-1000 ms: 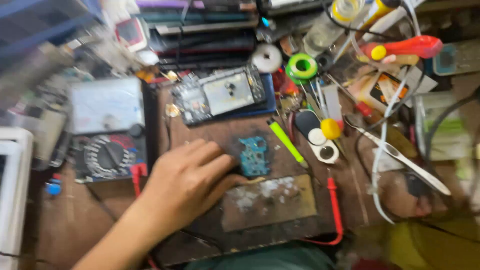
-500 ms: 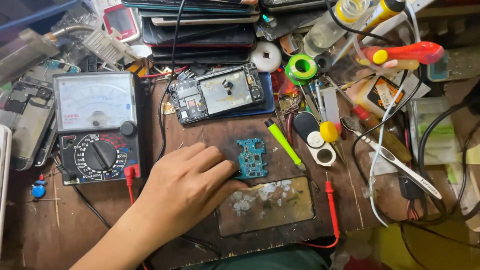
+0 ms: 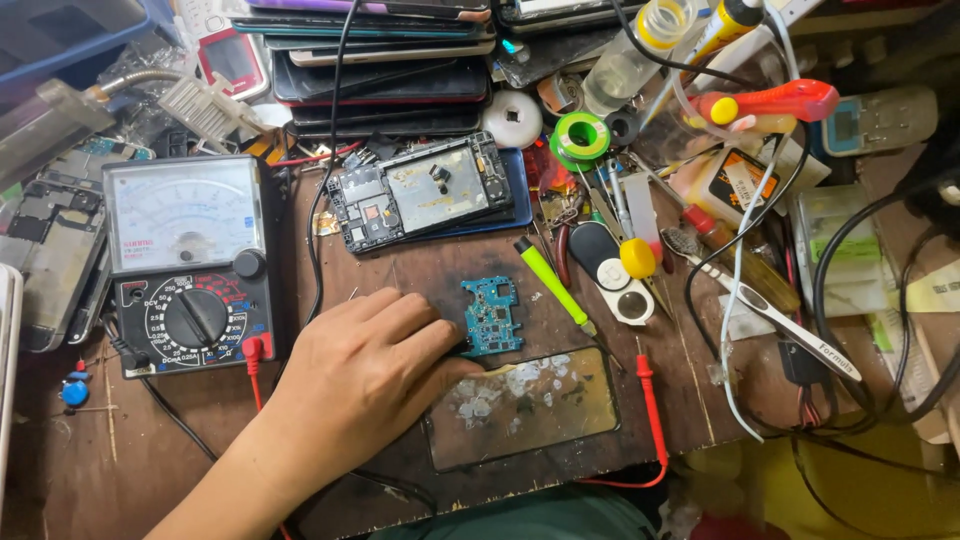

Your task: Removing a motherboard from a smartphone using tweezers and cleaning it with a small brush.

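Our left hand (image 3: 365, 385) has stayed put, flat and loosely open, fingertips pinning the blue circuit board (image 3: 491, 316) beside the meter (image 3: 188, 265); grasping nothing.

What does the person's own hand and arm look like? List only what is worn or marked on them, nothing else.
Only the left hand shows, with its forearm entering from the bottom edge. Both are bare: no glove, no sleeve in view, and no ring, watch, strap or marking that I can see. The nails are short. The right hand is out of view.

Scarred wooden workbench (image 3: 120, 470) carries multimeter (image 3: 190, 265), blue circuit board (image 3: 491, 316), opened phone (image 3: 420, 192)
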